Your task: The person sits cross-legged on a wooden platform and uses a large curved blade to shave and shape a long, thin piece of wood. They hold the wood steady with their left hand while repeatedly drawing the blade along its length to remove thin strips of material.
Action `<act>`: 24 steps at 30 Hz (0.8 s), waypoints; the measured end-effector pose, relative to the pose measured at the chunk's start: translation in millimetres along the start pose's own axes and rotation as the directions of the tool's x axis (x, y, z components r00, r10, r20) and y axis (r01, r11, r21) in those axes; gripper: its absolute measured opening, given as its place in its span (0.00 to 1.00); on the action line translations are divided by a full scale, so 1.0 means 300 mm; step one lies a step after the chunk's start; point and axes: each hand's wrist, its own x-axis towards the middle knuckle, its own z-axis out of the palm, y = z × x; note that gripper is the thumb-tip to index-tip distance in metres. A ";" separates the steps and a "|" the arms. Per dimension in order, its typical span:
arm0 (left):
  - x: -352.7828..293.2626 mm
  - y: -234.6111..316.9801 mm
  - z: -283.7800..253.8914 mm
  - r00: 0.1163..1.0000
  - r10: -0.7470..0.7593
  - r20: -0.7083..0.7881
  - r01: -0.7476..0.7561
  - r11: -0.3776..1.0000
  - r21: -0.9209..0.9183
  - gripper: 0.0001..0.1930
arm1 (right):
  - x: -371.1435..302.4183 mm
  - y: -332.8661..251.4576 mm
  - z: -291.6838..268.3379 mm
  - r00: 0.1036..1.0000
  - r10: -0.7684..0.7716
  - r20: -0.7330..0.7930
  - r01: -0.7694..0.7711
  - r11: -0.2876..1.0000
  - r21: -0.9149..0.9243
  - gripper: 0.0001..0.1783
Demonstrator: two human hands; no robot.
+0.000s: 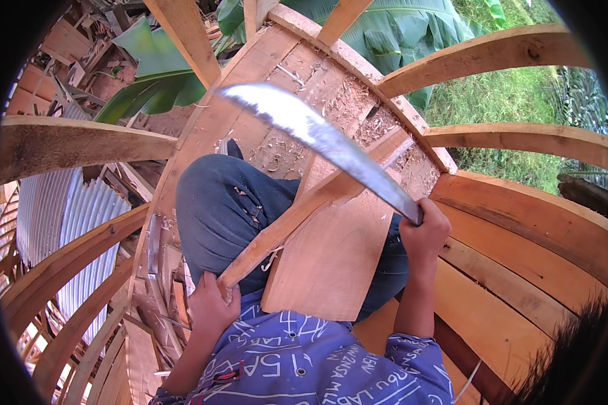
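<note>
My right hand (425,233) is closed round the handle end of a machete (331,143). Its long, shiny blade points up and to the left, over the boards in front of me. My left hand (214,305) grips the near end of a narrow wooden strip (280,229). From there the strip slants away to the far right, passing under the blade. Whether blade and strip touch, I cannot tell. A wide, smooth plank (331,263) lies between my bent legs, beneath the strip.
Wood shavings (348,101) litter the plank floor (263,128) ahead. Curved wooden ribs (486,61) rise on both sides, with fitted side boards (507,270) at the right. Beyond the left edge are corrugated metal sheets (74,236) and scrap wood. Large green leaves (398,34) hang at the far end.
</note>
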 end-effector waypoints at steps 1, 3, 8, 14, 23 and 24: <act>-0.002 0.000 -0.003 1.000 -0.020 0.022 0.020 1.000 0.004 0.18 | 0.016 0.001 0.006 0.998 -0.061 0.001 0.061 0.997 -0.046 0.12; -0.008 0.000 -0.010 0.996 -0.068 0.056 0.068 0.998 0.007 0.18 | 0.055 0.002 0.020 0.981 -0.193 0.011 0.192 0.972 -0.136 0.14; 0.016 0.019 -0.011 1.000 -0.005 0.011 0.005 0.999 0.032 0.18 | 0.080 0.075 0.012 0.977 -0.207 0.044 0.211 0.962 -0.175 0.12; 0.017 0.033 -0.042 0.995 -0.058 0.084 0.057 0.998 0.014 0.17 | 0.059 0.040 0.003 0.982 -0.182 0.056 0.188 0.970 -0.154 0.11; 0.014 0.025 -0.031 0.996 -0.030 0.084 0.027 0.999 0.035 0.19 | 0.042 0.073 -0.030 0.997 -0.074 0.039 0.080 0.983 -0.163 0.09; 0.023 0.033 -0.025 0.996 -0.028 0.086 0.022 0.997 0.069 0.19 | 0.024 0.086 -0.018 0.996 -0.070 0.055 0.079 0.982 -0.174 0.08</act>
